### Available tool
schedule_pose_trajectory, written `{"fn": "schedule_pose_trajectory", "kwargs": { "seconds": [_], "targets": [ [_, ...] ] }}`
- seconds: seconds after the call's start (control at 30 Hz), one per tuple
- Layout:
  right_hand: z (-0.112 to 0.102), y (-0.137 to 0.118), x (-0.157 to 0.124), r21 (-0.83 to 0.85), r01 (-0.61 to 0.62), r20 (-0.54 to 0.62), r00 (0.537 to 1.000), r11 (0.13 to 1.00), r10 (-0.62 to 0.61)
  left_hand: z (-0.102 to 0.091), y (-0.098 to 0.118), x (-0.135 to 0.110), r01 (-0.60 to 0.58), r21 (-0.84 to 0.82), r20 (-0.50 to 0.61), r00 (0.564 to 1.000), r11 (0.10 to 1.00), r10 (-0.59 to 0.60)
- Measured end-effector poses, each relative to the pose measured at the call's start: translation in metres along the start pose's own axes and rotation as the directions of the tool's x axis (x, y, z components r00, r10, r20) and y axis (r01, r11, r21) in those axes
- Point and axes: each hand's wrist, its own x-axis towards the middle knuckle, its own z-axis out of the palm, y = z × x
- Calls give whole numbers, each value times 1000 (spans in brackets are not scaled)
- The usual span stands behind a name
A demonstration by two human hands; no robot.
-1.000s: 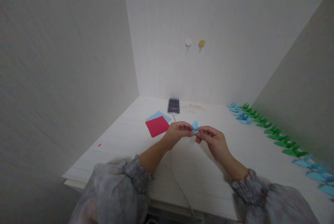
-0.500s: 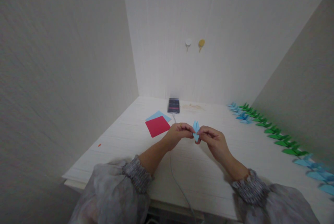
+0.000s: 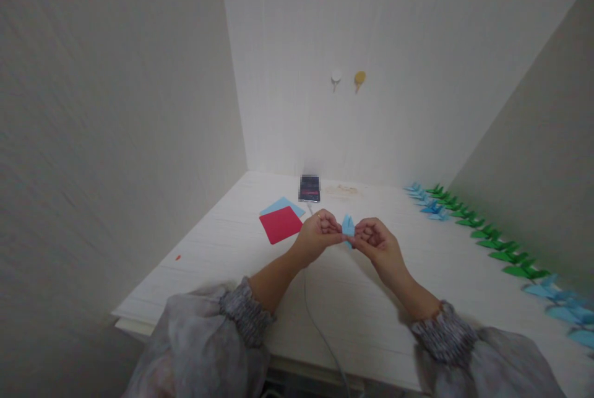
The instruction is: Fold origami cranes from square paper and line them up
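Observation:
Between my two hands is a small light-blue folded paper piece (image 3: 348, 228), its two narrow points facing away from me. My left hand (image 3: 320, 231) pinches its left side, the thumb low along it. From the right, my right hand (image 3: 375, 240) grips the same paper with thumb and bent fingers. Both thumbs meet near its lower part. The fingertips partly cover its edges. Left of my left hand lies a red paper sheet (image 3: 280, 225), overlapping a light-blue sheet (image 3: 283, 203).
A phone (image 3: 309, 189) stands at the table's back, its white cable (image 3: 315, 324) running to the front edge. Green paper cranes (image 3: 496, 243) and blue paper cranes (image 3: 568, 311) line the right side. Two hooks, white (image 3: 336, 77) and yellow (image 3: 359, 78), are on the wall. An orange scrap (image 3: 178, 257) lies left.
The fingers of both hands have curled behind the blue paper, and the thumbs have come to its front. Its lower point now shows less.

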Motion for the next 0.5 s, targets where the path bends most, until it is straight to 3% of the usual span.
{"fn": "schedule_pose_trajectory", "kwargs": {
  "seconds": [0.3,0.5],
  "targets": [
    [0,0,2,18,-2,32,999,1000,2,0,-1,1,29,-1,-37,999,1000,-29],
    [3,-3,-1,45,8,1,1000,999,-8,1,-1,0,14,-62,-1,1000,998,-15]
  ]
}}
